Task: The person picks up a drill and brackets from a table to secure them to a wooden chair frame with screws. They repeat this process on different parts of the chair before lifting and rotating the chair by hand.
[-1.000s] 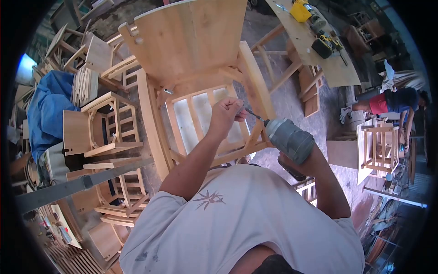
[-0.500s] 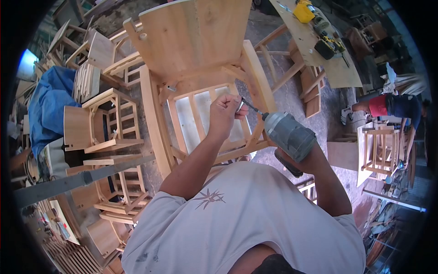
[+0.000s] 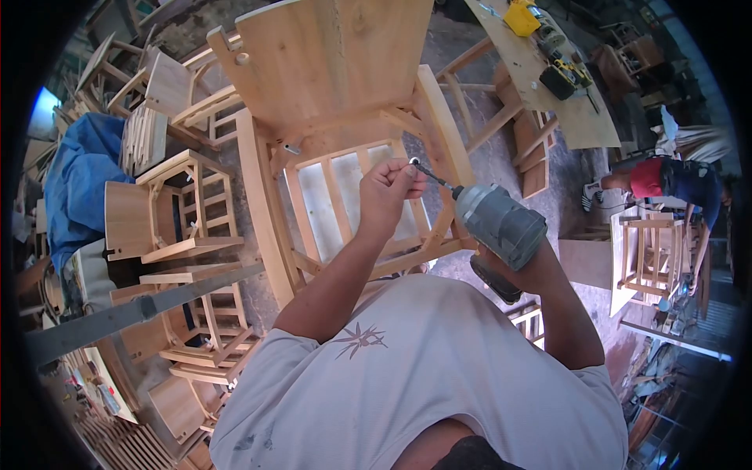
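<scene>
An unfinished wooden chair [image 3: 337, 86] lies tipped in front of me, seat board facing me, slatted back below it. My left hand [image 3: 389, 193] is closed over the chair's frame, pinching a small metal piece, apparently a screw or bracket, at the tip of the drill bit. My right hand [image 3: 523, 269] grips a grey power drill [image 3: 498, 224], whose bit points up-left at the fingers of my left hand. A small metal bracket [image 3: 292, 149] sits on the chair's rail at the left.
More bare wooden chairs [image 3: 176, 211] are stacked at the left beside a blue tarp [image 3: 74, 176]. A workbench [image 3: 548, 70] with yellow and black tools stands at top right. A person in a red top [image 3: 674, 178] bends by another wooden frame [image 3: 646, 254] at far right.
My left hand and the drill's bit have risen slightly toward the chair's seat rail. The drill has shifted a little to the right. The chair stays put.
</scene>
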`<state>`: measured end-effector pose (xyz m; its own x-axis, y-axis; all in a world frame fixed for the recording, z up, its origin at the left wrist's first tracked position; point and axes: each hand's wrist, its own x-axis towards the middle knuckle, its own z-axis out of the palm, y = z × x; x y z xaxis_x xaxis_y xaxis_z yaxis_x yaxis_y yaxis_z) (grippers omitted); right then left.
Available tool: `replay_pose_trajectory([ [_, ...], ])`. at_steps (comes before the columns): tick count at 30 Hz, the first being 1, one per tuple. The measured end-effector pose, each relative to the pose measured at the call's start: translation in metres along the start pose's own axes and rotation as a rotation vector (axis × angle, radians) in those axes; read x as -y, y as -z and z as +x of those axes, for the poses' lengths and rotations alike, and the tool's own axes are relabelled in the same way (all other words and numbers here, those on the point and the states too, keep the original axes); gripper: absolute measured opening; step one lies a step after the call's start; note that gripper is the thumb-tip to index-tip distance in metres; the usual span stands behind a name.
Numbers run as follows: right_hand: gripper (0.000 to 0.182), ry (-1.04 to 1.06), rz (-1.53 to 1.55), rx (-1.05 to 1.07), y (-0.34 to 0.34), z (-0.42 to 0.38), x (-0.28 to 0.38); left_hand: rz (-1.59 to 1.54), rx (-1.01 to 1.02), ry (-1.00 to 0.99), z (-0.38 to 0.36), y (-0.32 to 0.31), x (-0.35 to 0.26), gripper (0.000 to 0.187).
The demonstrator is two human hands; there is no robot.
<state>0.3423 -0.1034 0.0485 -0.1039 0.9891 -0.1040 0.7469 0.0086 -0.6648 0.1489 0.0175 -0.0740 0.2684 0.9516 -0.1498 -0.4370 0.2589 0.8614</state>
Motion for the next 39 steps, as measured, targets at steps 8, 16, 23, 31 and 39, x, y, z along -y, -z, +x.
replay_pose_trajectory([
  [8, 0.034, 0.015, -0.035, -0.006, 0.004, 0.004, 0.004, -0.022, -0.012, 0.038, 0.005, 0.001, -0.005, 0.016],
  [16, 0.037, 0.0, -0.002, 0.045, 0.007, 0.018, 0.007, -0.022, -0.009, 0.008, 0.011, 0.005, 0.002, 0.016],
  [23, 0.036, 0.188, -0.058, -0.089, 0.007, 0.059, 0.006, -0.011, 0.002, -0.009, 0.039, 0.011, 0.03, 0.015],
  [31, 0.022, -0.473, 0.212, 0.17, 0.004, 0.149, -0.017, -0.198, -0.149, 0.094, 0.112, 0.014, 0.076, 0.013],
  [39, 0.02, -0.656, 0.398, 0.142, 0.002, 0.195, -0.023, -0.392, -0.24, 0.161, 0.147, 0.009, 0.102, 0.014],
])
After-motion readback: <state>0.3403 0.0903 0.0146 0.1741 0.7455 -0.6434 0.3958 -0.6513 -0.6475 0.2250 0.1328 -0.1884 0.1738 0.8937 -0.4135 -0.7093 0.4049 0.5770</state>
